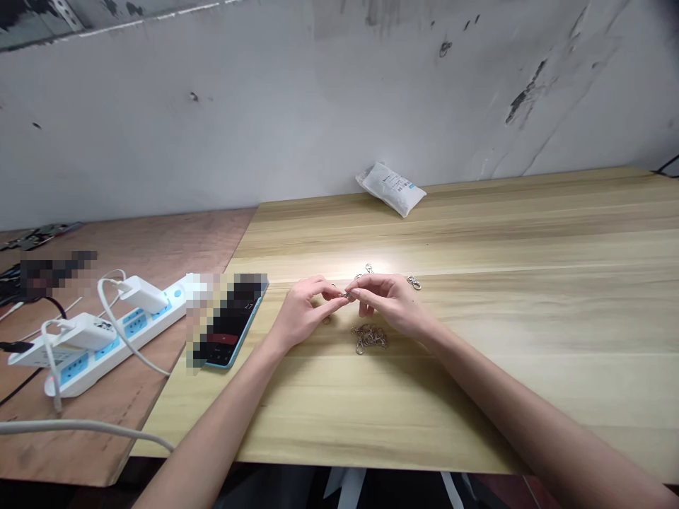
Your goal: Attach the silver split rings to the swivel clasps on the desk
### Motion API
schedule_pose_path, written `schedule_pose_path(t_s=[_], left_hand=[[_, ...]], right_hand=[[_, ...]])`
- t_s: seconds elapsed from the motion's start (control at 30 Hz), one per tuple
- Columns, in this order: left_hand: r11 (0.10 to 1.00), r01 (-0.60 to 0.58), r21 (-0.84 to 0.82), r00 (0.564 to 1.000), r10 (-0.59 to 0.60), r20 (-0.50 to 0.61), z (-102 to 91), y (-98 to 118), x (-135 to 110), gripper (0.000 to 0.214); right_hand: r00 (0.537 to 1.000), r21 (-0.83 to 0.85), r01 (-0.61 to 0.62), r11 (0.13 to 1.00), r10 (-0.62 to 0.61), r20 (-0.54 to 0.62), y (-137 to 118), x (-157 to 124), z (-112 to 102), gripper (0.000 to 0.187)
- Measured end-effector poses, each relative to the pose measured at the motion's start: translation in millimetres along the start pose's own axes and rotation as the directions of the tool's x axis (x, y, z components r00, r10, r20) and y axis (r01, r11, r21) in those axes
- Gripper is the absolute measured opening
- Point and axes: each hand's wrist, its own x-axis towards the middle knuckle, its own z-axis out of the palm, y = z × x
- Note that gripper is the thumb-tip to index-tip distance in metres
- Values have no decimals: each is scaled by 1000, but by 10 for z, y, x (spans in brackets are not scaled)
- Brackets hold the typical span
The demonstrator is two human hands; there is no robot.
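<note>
Label (399, 185) on packet (385, 191) unreadable; fingers (332, 287) pinch small metal clasp (344, 295).

A scuffed white plaster wall (254, 106) rises behind the furniture, streaked with grey and pocked with dark chips, the heaviest gouges toward its right side. A perforated metal bracket (50, 14) crosses the upper left corner above it. The far edge of a pale, long-grained wooden tabletop (493, 403) runs along the foot of the wall, and its left edge meets a reddish-brown plywood tabletop (159, 247). Light falls in a bright glare near the middle of the pale wood (382, 258). Below the front edges, the floor sits mostly in dark shadow, with a reddish patch (498, 488) showing toward the right.
</note>
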Motion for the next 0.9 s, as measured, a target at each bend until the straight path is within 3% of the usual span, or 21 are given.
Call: schedule_pose_path(t_s=[0.2, 0.4, 0.7, 0.9], left_hand=[[1000, -25, 3, 1000, 25, 0, 3, -4, -4, 11], [987, -97, 125, 993, 104, -55, 3, -13, -11, 13], [878, -315, 360, 934, 354, -46, 6, -118, -8, 14], [841, -328, 430, 930, 368, -11, 6, -73, -2, 17]], right_hand=[[999, 58, 21, 998, -18, -42, 58, 3, 36, 25], [997, 83, 2, 997, 4, -74, 76, 16, 29, 26], [997, 140, -27, 990, 37, -69, 77, 21, 27, 33], [995, 161, -66, 985, 77, -62, 47, 21, 40, 32]])
